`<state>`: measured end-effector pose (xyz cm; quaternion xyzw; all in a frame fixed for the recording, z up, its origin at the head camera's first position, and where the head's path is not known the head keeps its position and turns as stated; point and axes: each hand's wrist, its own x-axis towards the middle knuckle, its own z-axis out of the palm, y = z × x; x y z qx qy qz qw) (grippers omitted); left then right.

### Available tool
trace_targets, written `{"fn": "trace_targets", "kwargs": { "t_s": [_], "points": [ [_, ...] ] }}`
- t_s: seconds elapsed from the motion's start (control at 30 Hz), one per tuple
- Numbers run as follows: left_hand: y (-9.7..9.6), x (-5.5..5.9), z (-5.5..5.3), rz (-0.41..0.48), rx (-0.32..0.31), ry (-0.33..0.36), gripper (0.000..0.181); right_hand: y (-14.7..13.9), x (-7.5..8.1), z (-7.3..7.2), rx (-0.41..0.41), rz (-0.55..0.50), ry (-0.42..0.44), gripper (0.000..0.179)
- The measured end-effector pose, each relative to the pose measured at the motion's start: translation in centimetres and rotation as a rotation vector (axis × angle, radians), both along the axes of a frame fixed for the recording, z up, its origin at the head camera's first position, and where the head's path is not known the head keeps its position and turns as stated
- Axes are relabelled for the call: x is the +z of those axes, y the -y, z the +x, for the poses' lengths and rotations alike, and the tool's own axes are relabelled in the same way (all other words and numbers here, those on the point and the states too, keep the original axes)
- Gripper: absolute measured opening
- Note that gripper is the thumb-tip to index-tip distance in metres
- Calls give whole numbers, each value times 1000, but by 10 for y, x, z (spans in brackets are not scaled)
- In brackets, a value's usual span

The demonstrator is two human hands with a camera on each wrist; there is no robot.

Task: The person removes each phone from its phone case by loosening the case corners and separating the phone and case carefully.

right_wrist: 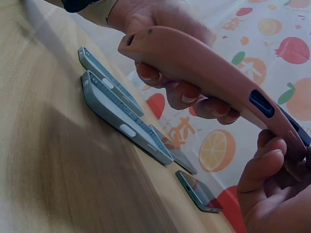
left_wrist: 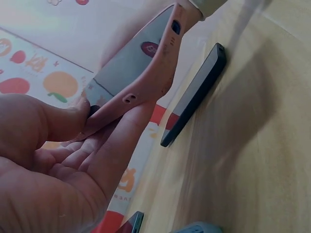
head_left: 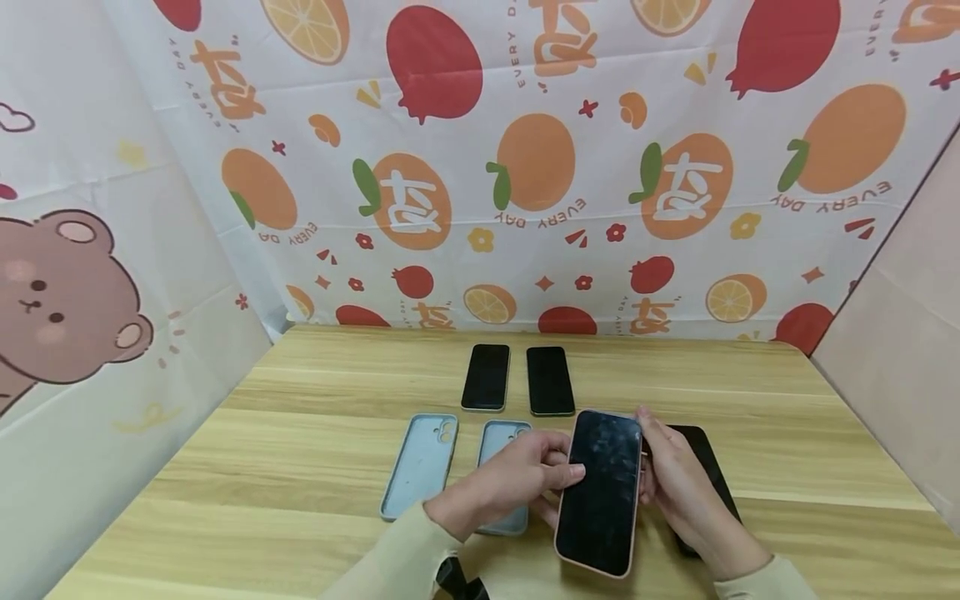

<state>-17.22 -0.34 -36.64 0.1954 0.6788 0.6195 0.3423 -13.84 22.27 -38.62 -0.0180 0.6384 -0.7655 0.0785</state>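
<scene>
A smartphone (head_left: 600,492) with a dark, smudged screen is held tilted above the table between both hands, in a pink phone case (right_wrist: 194,63). My left hand (head_left: 510,479) grips its left side, thumb over the screen edge and fingers beneath. My right hand (head_left: 678,479) pinches the upper right corner. In the right wrist view the case wall bows, and a dark phone edge (right_wrist: 294,124) shows past it at that corner. Partly behind the right hand lies a black phone (head_left: 708,462). Close by the left hand is a light blue case (head_left: 510,523), partly covered by it.
Another light blue case (head_left: 422,467) lies open side up on the wooden table (head_left: 300,467), further left. Two dark-screened phones, one on the left (head_left: 486,379) and one on the right (head_left: 551,382), lie toward the back. A fruit-print cloth (head_left: 525,275) hangs behind the table.
</scene>
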Motion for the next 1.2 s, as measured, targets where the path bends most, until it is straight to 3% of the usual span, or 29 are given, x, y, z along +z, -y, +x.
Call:
{"fn": "trace_targets", "kwargs": {
  "t_s": [0.2, 0.33, 0.47, 0.73, 0.93, 1.2],
  "points": [
    [1, -1, 2, 1, 34, 9, 16, -2, 1, 1, 113, -45, 56, 53],
    [0, -2, 1, 9, 82, 33, 19, -6, 0, 6, 257, -74, 90, 52],
    [0, -4, 0, 24, 135, 53, 23, -8, -3, 13, 367, -105, 68, 52],
    [0, -5, -3, -5, 200, 47, 29, -10, -3, 23, 355, 21, 84, 58],
    [4, -4, -3, 21, 248, 59, 35, -9, -5, 29, 365, 18, 149, 56],
    [8, -4, -3, 75, 239, 88, 39, -9, -8, 30, 445, -5, 145, 51]
  ]
}}
